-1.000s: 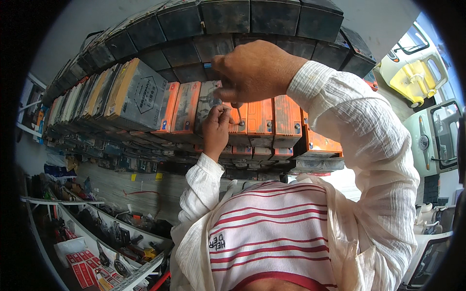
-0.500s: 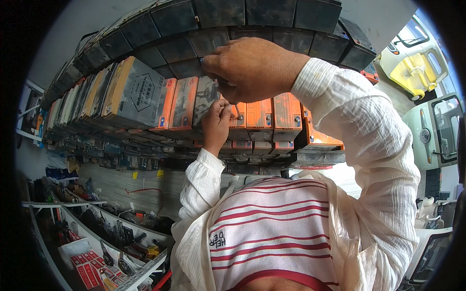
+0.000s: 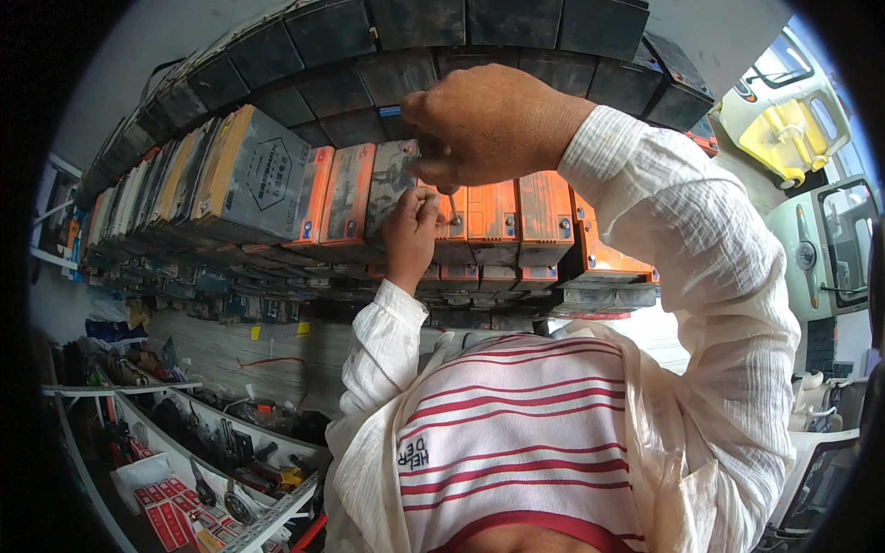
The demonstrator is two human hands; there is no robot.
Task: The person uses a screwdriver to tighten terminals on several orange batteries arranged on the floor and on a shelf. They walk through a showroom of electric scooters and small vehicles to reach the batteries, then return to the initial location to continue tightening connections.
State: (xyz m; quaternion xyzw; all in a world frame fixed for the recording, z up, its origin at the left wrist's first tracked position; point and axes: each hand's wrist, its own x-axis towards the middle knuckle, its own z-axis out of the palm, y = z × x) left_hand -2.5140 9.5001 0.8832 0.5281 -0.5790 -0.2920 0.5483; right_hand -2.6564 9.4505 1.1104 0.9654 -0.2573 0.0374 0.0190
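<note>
Orange-topped batteries (image 3: 491, 208) stand in a row in front of me, dusty and grey in places. Over this row my right hand (image 3: 493, 124) is closed round a tool that looks like a screwdriver, its handle mostly hidden. Below the fingers a thin metal shaft (image 3: 453, 205) points down at a terminal bolt (image 3: 456, 221) on one battery. Just left of that bolt, my left hand (image 3: 412, 221) is closed, thumb and fingertips pinched together at the battery's top edge. What they pinch, if anything, is hidden.
Dark batteries (image 3: 419, 23) are stacked along the wall behind. Upright grey batteries (image 3: 263, 180) stand at the left of the row. At lower left, white shelving (image 3: 277, 511) holds parts and red-white boxes. Vehicle doors (image 3: 811, 244) and a yellow plastic piece (image 3: 788, 143) are at right.
My right hand has lifted and shifted very slightly to the right, baring more of the shaft above the bolt. My left hand stays in place.
</note>
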